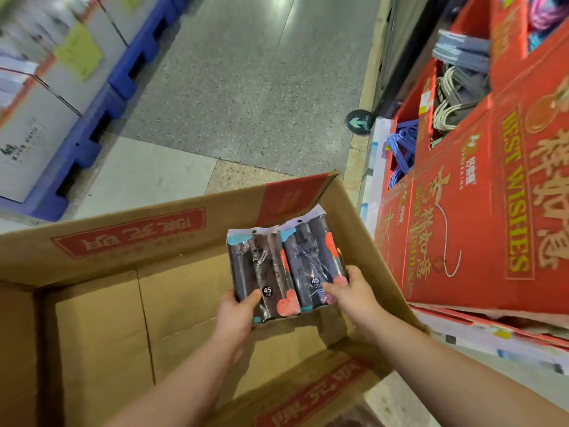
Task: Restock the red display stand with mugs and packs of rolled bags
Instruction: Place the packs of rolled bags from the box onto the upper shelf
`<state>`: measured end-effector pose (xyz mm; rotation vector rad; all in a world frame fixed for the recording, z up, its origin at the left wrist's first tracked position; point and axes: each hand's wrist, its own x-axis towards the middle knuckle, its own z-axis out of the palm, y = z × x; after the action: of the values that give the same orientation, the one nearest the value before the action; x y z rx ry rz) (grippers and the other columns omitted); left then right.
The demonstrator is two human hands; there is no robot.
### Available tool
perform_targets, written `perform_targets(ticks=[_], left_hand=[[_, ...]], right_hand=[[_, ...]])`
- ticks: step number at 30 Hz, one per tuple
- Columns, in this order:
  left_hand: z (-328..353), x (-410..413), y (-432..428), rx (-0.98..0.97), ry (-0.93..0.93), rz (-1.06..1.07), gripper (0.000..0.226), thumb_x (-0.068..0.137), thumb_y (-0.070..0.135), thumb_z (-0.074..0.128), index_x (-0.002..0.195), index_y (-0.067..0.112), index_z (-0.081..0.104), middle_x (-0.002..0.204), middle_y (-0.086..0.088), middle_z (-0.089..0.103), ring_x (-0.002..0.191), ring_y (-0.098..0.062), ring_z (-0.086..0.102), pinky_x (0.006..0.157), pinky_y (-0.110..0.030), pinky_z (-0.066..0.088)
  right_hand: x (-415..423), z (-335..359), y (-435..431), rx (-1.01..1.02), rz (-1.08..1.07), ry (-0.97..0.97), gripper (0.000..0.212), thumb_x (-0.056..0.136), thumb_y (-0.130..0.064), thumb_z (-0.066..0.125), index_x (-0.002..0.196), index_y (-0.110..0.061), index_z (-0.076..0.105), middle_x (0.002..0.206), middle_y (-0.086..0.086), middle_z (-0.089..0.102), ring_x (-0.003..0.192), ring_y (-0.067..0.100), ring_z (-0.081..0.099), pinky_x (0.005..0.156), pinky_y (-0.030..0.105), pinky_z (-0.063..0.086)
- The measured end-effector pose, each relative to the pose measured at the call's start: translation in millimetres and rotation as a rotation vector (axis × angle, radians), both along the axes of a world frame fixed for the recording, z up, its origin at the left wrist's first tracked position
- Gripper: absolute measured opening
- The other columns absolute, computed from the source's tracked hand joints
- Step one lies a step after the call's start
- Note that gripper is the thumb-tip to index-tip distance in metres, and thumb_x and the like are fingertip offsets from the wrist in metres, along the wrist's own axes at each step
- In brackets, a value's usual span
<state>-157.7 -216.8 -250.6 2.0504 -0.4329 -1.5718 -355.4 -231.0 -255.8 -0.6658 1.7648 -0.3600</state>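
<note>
Two packs of dark rolled bags are held side by side above an open cardboard box (160, 241). My left hand (238, 312) grips the near end of the left pack (261, 272), thumb on top. My right hand (351, 291) grips the near end of the right pack (314, 257). Both packs show coloured heart prints and a "45" label. The red display stand (480, 211), printed with "BEST WISHES", rises to the right of the box. No mugs are in view.
The stand's compartments hold grey hangers (452, 103) and blue hangers (403, 149). Stacked white cartons (34, 118) sit on a blue pallet (101, 112) at the left. Grey speckled floor (246, 81) with a green arrow marker (358, 122) lies beyond the box.
</note>
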Motion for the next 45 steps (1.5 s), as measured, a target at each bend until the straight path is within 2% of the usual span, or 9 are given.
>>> perform_targets(ticks=[8,16,20,24,27,31,35,40,45], left_hand=[[52.5,-13.4,-6.1,-0.141,0.043,-0.164,0.037,0.092,0.022,0.061,0.126,0.013,0.05,0.112,-0.007,0.066,0.097,-0.024,0.064,0.094,-0.044,0.049],[98.5,-30.8,0.3,-0.302,0.178,-0.203,0.04,0.094,0.022,0.057,0.132,0.014,0.045,0.128,-0.004,0.059,0.111,-0.021,0.057,0.105,-0.04,0.039],[121.6,-52.5,10.6,-0.359,0.233,-0.214,0.028,0.095,0.018,0.055,0.122,0.015,0.049,0.111,-0.007,0.066,0.098,-0.022,0.064,0.084,-0.038,0.051],[140.6,-79.3,35.0,-0.42,0.258,-0.244,0.027,0.096,0.017,0.054,0.122,0.014,0.05,0.11,-0.008,0.067,0.094,-0.023,0.065,0.074,-0.036,0.051],[149.2,-107.6,62.3,-0.459,0.261,-0.265,0.024,0.095,0.015,0.056,0.119,0.016,0.051,0.11,-0.007,0.067,0.092,-0.022,0.065,0.074,-0.037,0.052],[166.2,-150.1,105.3,-0.506,0.277,-0.348,0.024,0.093,0.017,0.058,0.115,0.021,0.051,0.116,-0.006,0.065,0.105,-0.025,0.062,0.099,-0.047,0.046],[186.5,-193.1,145.0,-0.573,0.291,-0.453,0.034,0.092,0.02,0.06,0.124,0.015,0.05,0.119,-0.006,0.064,0.108,-0.025,0.061,0.102,-0.047,0.044],[204.6,-245.6,185.8,-0.598,0.347,-0.55,0.052,0.087,0.035,0.065,0.131,0.017,0.047,0.123,-0.007,0.063,0.112,-0.027,0.06,0.1,-0.049,0.045],[235.4,-299.4,219.1,-0.658,0.426,-0.645,0.024,0.094,0.02,0.057,0.117,0.014,0.054,0.108,-0.011,0.068,0.097,-0.027,0.064,0.084,-0.04,0.05]], right_hand=[[-16.2,74.8,12.9,-0.176,-0.096,0.046,0.049,0.092,-0.012,0.061,0.135,-0.006,0.037,0.107,0.004,0.054,0.065,0.004,0.053,0.058,0.015,0.045],[-35.9,134.7,37.3,-0.344,-0.178,0.059,0.033,0.09,-0.009,0.062,0.116,-0.014,0.042,0.102,0.003,0.053,0.083,0.016,0.055,0.081,0.03,0.045],[-56.3,156.5,59.9,-0.405,-0.23,0.072,0.053,0.09,-0.015,0.063,0.136,-0.019,0.038,0.119,0.005,0.054,0.101,0.023,0.06,0.094,0.036,0.048],[-82.7,175.5,98.1,-0.508,-0.275,0.097,0.058,0.087,-0.013,0.066,0.139,-0.011,0.039,0.133,0.009,0.051,0.119,0.026,0.053,0.076,0.011,0.047],[-110.7,188.0,135.5,-0.542,-0.307,0.116,0.052,0.083,-0.014,0.069,0.13,-0.01,0.047,0.114,0.008,0.062,0.101,0.026,0.062,0.084,0.031,0.049],[-147.5,208.8,194.5,-0.614,-0.44,0.041,0.029,0.088,0.001,0.06,0.113,-0.013,0.05,0.091,-0.003,0.059,0.068,0.009,0.059,0.057,0.016,0.05],[-186.2,225.6,250.7,-0.697,-0.498,0.073,0.025,0.089,-0.001,0.06,0.11,-0.011,0.052,0.088,-0.001,0.059,0.062,0.009,0.057,0.066,0.026,0.051],[-237.2,243.4,311.7,-0.782,-0.555,0.127,0.028,0.088,-0.003,0.062,0.113,-0.009,0.054,0.083,0.003,0.06,0.062,0.008,0.058,0.074,0.035,0.051],[-280.8,266.2,360.7,-0.885,-0.659,0.188,0.048,0.087,-0.019,0.067,0.13,-0.01,0.047,0.11,0.002,0.056,0.102,0.028,0.062,0.097,0.052,0.047]])
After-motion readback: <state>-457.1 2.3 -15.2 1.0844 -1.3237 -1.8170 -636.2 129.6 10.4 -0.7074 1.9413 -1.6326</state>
